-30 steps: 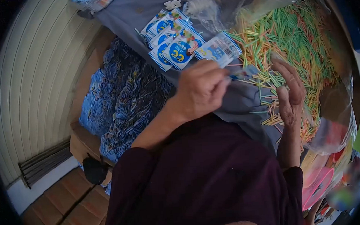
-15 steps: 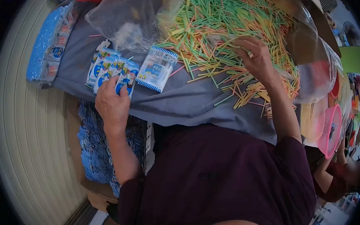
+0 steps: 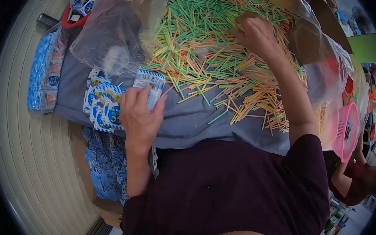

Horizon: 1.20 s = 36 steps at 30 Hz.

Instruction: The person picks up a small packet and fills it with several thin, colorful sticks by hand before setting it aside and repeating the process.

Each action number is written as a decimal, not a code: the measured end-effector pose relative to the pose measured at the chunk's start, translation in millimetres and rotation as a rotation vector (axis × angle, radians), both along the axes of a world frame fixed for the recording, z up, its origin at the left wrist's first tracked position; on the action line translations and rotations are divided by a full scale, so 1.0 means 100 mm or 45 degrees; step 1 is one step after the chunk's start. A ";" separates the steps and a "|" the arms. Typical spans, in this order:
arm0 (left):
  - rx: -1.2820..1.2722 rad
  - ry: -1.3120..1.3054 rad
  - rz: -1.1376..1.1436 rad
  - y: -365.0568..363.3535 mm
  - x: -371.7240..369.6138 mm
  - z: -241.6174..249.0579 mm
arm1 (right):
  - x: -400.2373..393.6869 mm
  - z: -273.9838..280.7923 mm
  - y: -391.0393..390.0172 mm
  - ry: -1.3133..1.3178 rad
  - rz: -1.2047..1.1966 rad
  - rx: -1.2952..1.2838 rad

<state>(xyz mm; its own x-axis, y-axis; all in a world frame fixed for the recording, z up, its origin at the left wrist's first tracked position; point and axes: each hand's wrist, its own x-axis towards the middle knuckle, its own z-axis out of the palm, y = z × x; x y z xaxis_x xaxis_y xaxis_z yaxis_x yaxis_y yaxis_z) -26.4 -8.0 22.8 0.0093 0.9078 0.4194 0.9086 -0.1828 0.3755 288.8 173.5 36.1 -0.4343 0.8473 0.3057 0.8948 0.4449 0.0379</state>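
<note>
My left hand (image 3: 140, 118) is over a white packet with blue striped ends (image 3: 153, 83), its fingers stretched over the lower part and the thumb apart. To its left lie several overlapping blue-and-white printed packets (image 3: 103, 107). My right hand (image 3: 258, 35) reaches into the far right part of a big heap of thin coloured sticks (image 3: 204, 26), in green, yellow and pink. The fingers there are bent down and blurred among the sticks, so whatever they hold is hidden.
Clear plastic sheeting (image 3: 106, 40) borders the heap on a grey cloth (image 3: 184, 122). A blue bag of packets (image 3: 43, 70) stands at left, and a box of blue wrappers (image 3: 101, 170) sits below. Right are a pink basket (image 3: 348, 133) and another person (image 3: 351, 183).
My left hand has moved right, from the overlapping packets onto the single white packet. My right hand has gone farther up into the heap. The view has shifted slightly.
</note>
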 end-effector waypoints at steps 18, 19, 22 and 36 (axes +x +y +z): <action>-0.138 -0.790 0.070 0.16 -0.05 -0.22 | -0.26 -0.17 0.19 -0.333 -0.255 -0.295; -0.026 -0.439 0.049 0.19 -0.04 -0.23 | -0.24 -0.22 0.19 -0.339 -0.259 -0.293; 0.068 0.117 0.050 0.20 0.07 -0.25 | -0.22 -0.26 0.25 -0.239 -0.146 -0.120; 0.219 -0.272 -0.032 0.11 -0.06 -0.28 | 0.27 -0.14 0.28 1.238 0.073 -0.660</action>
<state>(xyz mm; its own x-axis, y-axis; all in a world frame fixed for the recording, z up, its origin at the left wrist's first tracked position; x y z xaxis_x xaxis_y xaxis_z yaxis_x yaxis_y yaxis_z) -32.1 3.0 -5.2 -0.0743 0.8238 0.5620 0.8067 -0.2817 0.5196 316.1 201.1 21.8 -0.2437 0.9580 0.1512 0.4190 0.2446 -0.8744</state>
